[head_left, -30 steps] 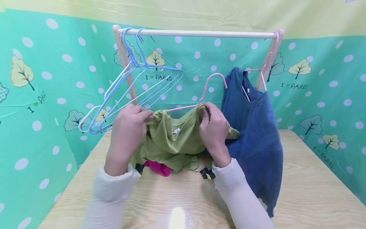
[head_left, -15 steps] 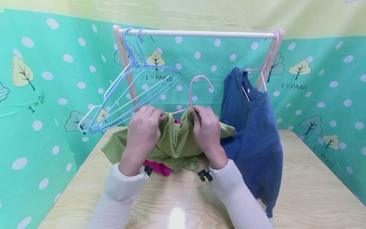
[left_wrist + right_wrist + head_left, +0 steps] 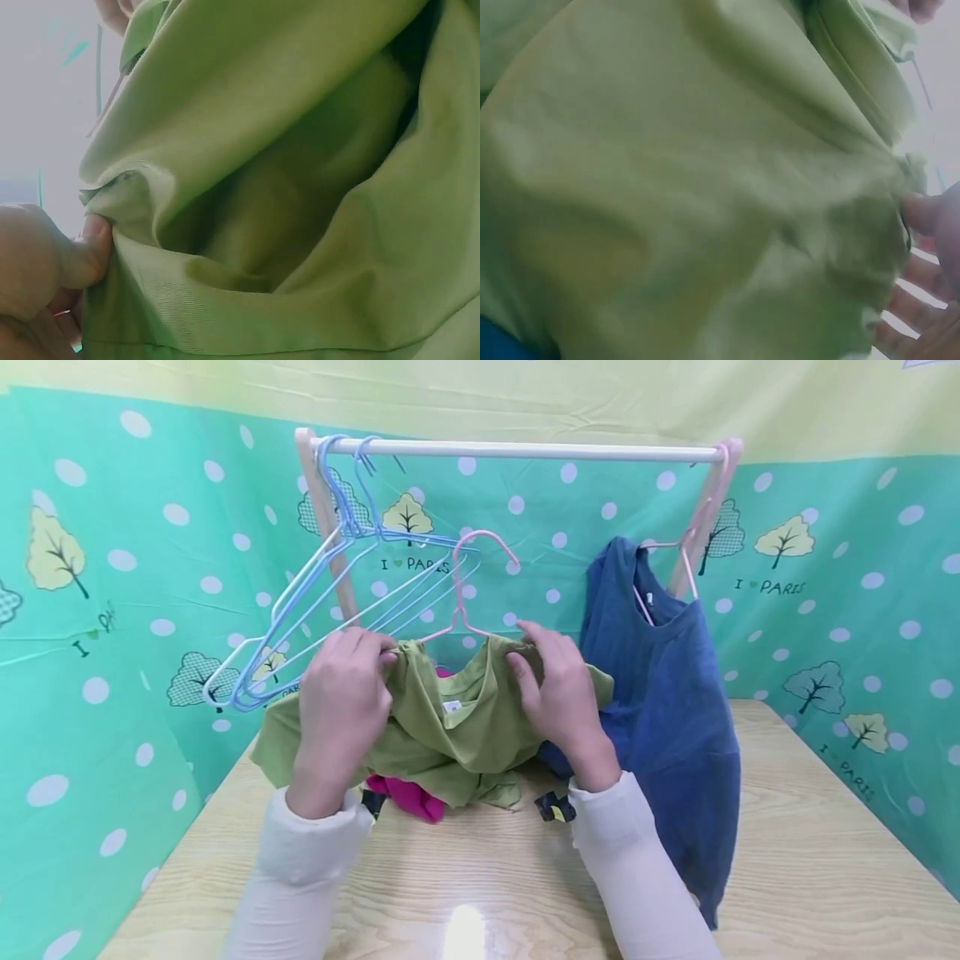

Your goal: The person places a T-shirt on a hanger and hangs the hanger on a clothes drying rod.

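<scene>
A green shirt with a white neck label sits on a pink hanger, whose hook sticks up above the neckline. My left hand pinches the shirt's left shoulder; the left wrist view shows the thumb pressed on the cloth. At the other shoulder is my right hand, its thumb in front of the fabric and its fingers loosely spread. In the right wrist view the thumb lies at the cloth's edge, with fingers behind. The hanger's arms are mostly hidden inside the shirt.
A rack with a white rail stands behind. Several blue and white hangers hang at its left end. A blue garment hangs at the right on a pink hanger. Bright pink cloth lies on the wooden table below.
The pink hanger's hook has shifted left and now stands over the neckline. My hands came closer together, then spread apart again, widening the neck. The right hand's fingers have loosened.
</scene>
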`<action>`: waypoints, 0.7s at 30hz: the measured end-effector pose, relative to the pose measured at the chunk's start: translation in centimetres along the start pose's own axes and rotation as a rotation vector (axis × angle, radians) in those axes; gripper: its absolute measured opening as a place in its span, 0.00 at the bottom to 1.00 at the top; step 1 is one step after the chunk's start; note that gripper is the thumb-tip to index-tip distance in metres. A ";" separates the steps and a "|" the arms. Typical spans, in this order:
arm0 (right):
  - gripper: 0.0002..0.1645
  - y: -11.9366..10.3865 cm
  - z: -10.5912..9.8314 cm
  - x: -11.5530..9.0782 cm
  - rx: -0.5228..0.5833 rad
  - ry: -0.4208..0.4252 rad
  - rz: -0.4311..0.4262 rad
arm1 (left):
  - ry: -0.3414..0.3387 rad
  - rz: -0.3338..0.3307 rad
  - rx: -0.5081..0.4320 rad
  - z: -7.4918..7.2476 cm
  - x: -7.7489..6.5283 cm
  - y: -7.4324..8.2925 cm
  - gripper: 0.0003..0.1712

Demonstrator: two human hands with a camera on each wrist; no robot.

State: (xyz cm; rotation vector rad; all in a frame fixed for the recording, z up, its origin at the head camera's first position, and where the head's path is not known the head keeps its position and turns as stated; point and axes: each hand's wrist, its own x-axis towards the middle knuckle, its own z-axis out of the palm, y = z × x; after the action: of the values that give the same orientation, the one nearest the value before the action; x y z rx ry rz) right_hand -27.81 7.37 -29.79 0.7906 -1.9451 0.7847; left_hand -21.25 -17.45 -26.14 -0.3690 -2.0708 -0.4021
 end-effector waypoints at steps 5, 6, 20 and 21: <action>0.22 0.9 -1.0 -0.1 -0.044 0.018 0.104 | 0.012 -0.044 -0.009 -0.2 0.0 -0.4 0.03; 0.21 1.1 -1.2 -0.2 -0.067 0.016 0.125 | 0.015 -0.050 -0.011 -0.2 0.0 -0.5 0.03; 0.08 2.8 -1.5 -0.4 -0.171 0.231 0.217 | 0.026 -0.183 -0.009 -1.1 0.1 -1.2 0.04; 0.08 2.9 -1.4 -0.5 -0.184 0.260 0.223 | 0.020 -0.187 -0.010 -1.1 0.1 -1.2 0.04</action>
State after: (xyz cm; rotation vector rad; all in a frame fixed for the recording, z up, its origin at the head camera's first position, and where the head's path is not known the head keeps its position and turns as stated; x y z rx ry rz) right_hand -29.15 10.29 -30.24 0.3461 -1.8553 0.7834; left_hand -20.89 -18.97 -25.69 -0.1765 -2.0918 -0.5262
